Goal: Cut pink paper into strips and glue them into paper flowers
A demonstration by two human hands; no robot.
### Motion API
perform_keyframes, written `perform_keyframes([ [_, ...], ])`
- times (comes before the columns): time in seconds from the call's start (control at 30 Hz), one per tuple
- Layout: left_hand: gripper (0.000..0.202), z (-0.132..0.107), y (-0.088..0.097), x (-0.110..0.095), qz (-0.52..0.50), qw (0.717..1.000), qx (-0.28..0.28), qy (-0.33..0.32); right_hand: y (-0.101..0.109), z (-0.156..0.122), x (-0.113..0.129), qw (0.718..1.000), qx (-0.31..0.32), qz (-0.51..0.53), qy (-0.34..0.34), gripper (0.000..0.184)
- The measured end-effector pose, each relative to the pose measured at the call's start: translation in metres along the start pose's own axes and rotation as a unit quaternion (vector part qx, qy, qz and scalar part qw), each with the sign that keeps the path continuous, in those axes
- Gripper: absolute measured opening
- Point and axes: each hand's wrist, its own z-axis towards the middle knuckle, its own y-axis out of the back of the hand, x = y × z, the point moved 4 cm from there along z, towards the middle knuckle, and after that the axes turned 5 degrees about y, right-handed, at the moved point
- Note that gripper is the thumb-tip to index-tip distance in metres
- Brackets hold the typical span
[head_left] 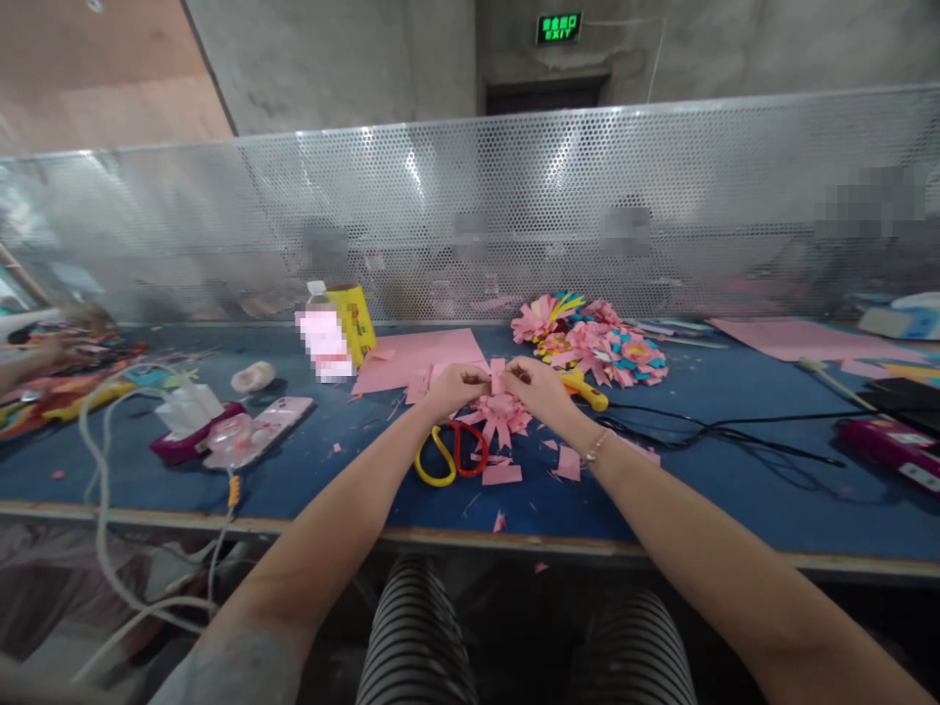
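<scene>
Between my two hands is a small strip of pink paper [498, 373], held upright. My left hand [461, 388] pinches its left side, and my right hand [536, 392] pinches the right side. Just below them a pink paper flower [503, 419] with cut, spread petals lies on the blue table. Scissors [456, 456] with one yellow and one red handle loop lie beside my left wrist, their blades hidden. Pink paper scraps [501, 475] are scattered nearer the table's front edge. To the right of my right hand lies a yellow-handled tool [586, 390], partly covered.
Finished paper flowers [598, 343] are heaped at the back right. Pink sheets [433, 354] lie behind my hands. A bottle [323, 338], a phone [275, 423] and a purple power strip [192, 436] are leftward. Black cables [716, 428] cross the right side. Another person's hand shows far left.
</scene>
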Motion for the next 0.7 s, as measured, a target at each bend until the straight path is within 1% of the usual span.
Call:
perform_keyframes([
  [0.13,0.009,-0.0006,0.0027,-0.0016,0.061,0.996,-0.035,-0.047,-0.0011,-0.0001,-0.0004,1.0,0.004,-0.011,0.005,0.017],
  [0.37,0.013,-0.003,0.0022,-0.006,0.108,0.989,-0.052,-0.092,-0.0003,-0.0003,-0.0016,1.0,0.002,-0.015,-0.002,0.018],
  [0.47,0.013,-0.0027,0.002,-0.0049,0.108,0.988,-0.055,-0.091,-0.0003,0.0001,-0.0051,1.0,-0.014,-0.007,-0.015,0.02],
  [0.57,0.013,-0.0016,0.0024,-0.0019,0.097,0.99,-0.055,-0.082,-0.0021,0.0003,-0.0087,0.999,-0.03,0.024,-0.036,0.023],
  [0.63,0.013,-0.0011,0.0026,-0.0008,0.1,0.99,-0.055,-0.08,-0.0048,0.0006,-0.0091,0.997,-0.024,0.059,-0.04,0.026],
  [0.7,0.012,-0.0012,0.0025,-0.001,0.103,0.99,-0.053,-0.077,-0.0073,0.0009,-0.0081,0.996,-0.004,0.085,-0.039,0.026],
])
